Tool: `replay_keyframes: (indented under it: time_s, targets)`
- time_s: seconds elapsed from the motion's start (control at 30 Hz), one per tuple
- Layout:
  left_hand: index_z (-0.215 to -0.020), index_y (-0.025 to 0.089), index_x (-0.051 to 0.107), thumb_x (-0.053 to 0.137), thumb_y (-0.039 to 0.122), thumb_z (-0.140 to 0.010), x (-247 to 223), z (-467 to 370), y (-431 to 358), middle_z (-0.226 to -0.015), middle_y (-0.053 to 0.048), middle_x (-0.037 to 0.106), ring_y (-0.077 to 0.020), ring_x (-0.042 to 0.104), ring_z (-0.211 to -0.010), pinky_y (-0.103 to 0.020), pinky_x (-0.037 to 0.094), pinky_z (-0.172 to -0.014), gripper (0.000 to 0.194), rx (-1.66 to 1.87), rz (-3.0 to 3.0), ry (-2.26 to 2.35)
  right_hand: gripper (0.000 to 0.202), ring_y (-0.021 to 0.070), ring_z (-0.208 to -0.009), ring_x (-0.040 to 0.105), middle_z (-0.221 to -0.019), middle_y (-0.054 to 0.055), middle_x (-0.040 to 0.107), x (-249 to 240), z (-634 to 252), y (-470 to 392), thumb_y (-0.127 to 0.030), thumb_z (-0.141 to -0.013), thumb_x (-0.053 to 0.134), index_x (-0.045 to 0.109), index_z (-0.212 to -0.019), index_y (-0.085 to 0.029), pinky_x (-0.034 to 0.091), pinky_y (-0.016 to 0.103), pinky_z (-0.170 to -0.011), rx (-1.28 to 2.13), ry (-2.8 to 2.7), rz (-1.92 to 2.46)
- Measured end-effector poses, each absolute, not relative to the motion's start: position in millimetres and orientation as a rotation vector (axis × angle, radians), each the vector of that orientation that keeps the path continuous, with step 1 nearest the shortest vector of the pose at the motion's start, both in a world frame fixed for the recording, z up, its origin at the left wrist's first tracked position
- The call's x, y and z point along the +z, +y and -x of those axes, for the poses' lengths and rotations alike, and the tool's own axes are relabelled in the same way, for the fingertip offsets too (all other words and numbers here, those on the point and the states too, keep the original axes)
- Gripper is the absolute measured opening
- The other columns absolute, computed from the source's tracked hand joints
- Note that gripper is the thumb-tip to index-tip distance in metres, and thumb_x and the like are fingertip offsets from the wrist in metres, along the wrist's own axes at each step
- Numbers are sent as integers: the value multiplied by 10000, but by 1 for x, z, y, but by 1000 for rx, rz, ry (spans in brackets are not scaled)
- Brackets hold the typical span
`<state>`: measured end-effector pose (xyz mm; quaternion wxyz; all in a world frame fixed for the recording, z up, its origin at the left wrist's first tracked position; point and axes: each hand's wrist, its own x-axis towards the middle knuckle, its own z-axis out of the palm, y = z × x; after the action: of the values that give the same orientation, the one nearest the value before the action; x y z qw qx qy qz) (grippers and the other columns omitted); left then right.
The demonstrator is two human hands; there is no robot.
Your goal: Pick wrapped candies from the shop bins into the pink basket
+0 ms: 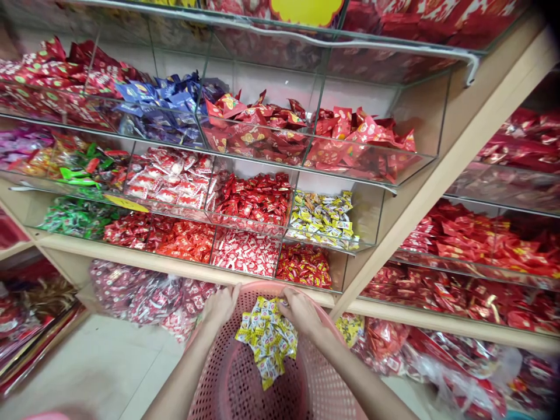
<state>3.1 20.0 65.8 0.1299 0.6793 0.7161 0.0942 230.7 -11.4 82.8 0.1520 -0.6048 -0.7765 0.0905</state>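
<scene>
A pink perforated basket (214,373) stood nearest, its mouth turned up toward the wearer. The left hand (220,304) had closed on its far rim, left of centre, with the thumb over the edge. The right hand (301,309) was at the same rim farther right, fingers curled narrow beside the top of the packets — whether they pinched a packet or only the rim, I cannot tell. The yellow-and-white packets (266,335) lay heaped inside the basket, against its far wall and between the two hands.

Past the basket, bagged sweets (149,291) sat on the floor (109,361) under a wooden ledge (144,262). Above rose tiers of clear bins: small red packets (256,201) in one, and just to their right a pile of yellow-white sweets (321,216) much like those in the basket. Higher up lay blue packets (161,99) — and at the top hung a yellow sign (306,10), partly cut off
</scene>
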Motion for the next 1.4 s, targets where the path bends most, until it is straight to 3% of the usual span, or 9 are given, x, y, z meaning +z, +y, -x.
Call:
replay_keyframes:
  time_s: [0.17, 0.33, 0.57, 0.77, 1.07, 1.4]
  targets:
    - [-897, 131, 665, 94, 554, -865, 65, -3, 22, -861, -170, 675, -266, 634, -857, -355, 446, -756, 711, 253, -1987, 2092, 294, 126, -478, 492, -491, -15, 521, 56, -227, 5, -431, -740, 482, 409, -571, -201, 323, 220, -469, 717, -1623, 1638]
    - [-936, 147, 658, 77, 527, -875, 62, -2, 22, -882, -161, 678, -264, 636, -853, -365, 444, -759, 697, 283, -2037, 2079, 302, 121, -396, 469, -430, -47, 468, 34, -218, 14, -486, -671, 513, 398, -602, -216, 307, 210, -385, 1024, -1285, 1565]
    - [-997, 124, 650, 95, 515, -882, 66, -2, 21, -923, -184, 667, -263, 630, -880, -352, 439, -765, 688, 258, -1995, 2073, 203, 135, -458, 525, -489, -19, 537, 40, -208, 26, -369, -727, 497, 517, -648, -184, 343, 213, -443, 727, -1506, 1689]
    - [-992, 136, 650, 88, 517, -881, 66, -2, 21, -885, -169, 676, -264, 631, -882, -356, 438, -766, 687, 251, -2002, 2070, 159, 123, -512, 511, -537, -11, 551, 49, -200, 22, -273, -766, 464, 531, -656, -180, 303, 206, -488, 487, -1640, 1819]
    - [-959, 157, 644, 91, 535, -877, 64, 0, 20, -901, -162, 679, -256, 635, -875, -368, 442, -769, 675, 285, -2016, 2074, 187, 140, -529, 530, -541, -16, 545, 48, -193, 11, -313, -833, 412, 506, -716, -202, 272, 223, -495, 372, -1690, 1780]
    - [-938, 146, 654, 100, 556, -867, 59, 1, 22, -870, -167, 679, -264, 635, -871, -366, 441, -767, 693, 295, -1999, 2076, 253, 176, -688, 612, -722, 49, 641, 45, -192, 9, -379, -876, 386, 538, -888, -177, 303, 230, -543, 203, -1808, 1992]
